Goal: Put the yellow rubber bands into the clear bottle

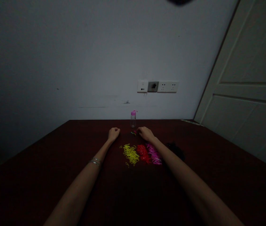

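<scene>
Nearest to me, the pile of yellow loops (131, 154) lies on the dark table (41, 163), with one stray loop (127, 164) at its six o'clock and another at ten. At its three o'clock sit the red pile (143, 153), then the purple pile (155, 154), and past the right forearm (178, 160) a dark, fluffy-looking pile (175, 151) that I can't read well in this dim light.

What worries me is that forearm: it crosses the purple pile's right edge, so a low sideways pull could drag loops along and mix the colours.

Farther out, at the yellow pile's half past ten, the left hand (114, 134) rests curled into a loose fist; whether anything is inside, I can't tell. The right hand (145, 134), at half past one, has bent fingers beside a small multicoloured cluster (133, 133); I can't tell if they pinch any of it. A careless nudge there could scatter it.

Beyond the cluster, at twelve o'clock, a see-through bottle (133, 121) stands upright, pink cap (133, 113) on. I can't make out any contents. A forward knock from the right hand might tip it.
</scene>
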Tool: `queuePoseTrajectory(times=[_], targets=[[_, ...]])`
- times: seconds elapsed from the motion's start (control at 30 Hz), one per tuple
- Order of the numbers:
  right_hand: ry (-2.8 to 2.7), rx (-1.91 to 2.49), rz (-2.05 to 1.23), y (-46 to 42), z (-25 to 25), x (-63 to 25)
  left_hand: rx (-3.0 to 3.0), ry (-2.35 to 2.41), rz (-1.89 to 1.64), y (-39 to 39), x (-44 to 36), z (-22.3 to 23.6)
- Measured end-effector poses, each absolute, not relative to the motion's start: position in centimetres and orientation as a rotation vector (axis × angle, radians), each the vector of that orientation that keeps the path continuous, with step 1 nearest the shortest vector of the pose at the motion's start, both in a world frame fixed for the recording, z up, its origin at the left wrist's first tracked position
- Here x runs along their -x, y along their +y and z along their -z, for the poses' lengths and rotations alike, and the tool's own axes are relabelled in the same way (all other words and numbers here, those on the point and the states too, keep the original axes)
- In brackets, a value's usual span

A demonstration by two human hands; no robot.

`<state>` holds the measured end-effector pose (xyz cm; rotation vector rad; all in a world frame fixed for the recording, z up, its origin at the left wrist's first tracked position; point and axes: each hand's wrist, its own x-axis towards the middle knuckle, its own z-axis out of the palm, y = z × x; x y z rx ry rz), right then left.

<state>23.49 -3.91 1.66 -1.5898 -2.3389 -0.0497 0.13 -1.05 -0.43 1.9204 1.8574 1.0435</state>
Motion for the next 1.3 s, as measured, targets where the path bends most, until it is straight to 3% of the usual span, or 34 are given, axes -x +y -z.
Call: queuePoseTrajectory(times=[0.53, 0.9, 1.3], targets=[[-2.008, 1.35, -0.341, -1.8, -2.0, -25.2, -1.938, 1.857, -1.018, -1.3, -0.3, 0.1], [-1.998, 1.298, -0.725, -5.2, -4.8, -34.5, -1.98, 1.812, -0.974, -1.1, -0.1, 0.3], [-2.072, 1.422, -1.083, -8.5, -3.6, -40.6, -1.994, 1.774, -0.955, -0.8, -0.2, 0.6]])
